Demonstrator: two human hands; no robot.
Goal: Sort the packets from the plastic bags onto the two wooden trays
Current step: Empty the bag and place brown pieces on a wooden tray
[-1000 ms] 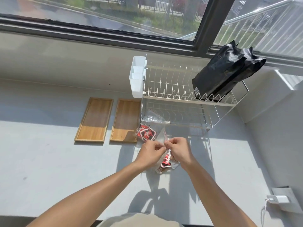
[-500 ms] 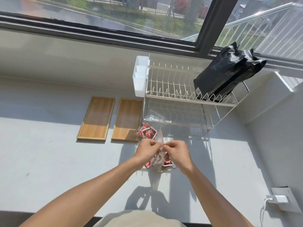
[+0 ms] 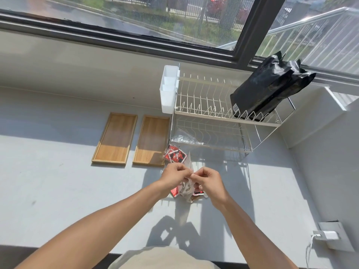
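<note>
Head view: left hand (image 3: 175, 176) and right hand (image 3: 208, 180) pinch a clear plastic bag (image 3: 187, 188) of red packets (image 3: 175, 191); two wooden trays (image 3: 151, 139) lie beyond the left hand.

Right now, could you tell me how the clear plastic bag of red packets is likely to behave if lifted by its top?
The clear plastic bag looks floppy: it crumples and sags below where the left hand and right hand pinch its top. It is probably light, since fingertips alone hold it. The red packets bunch at the bottom, so they may shift or spill once it is opened.
</note>
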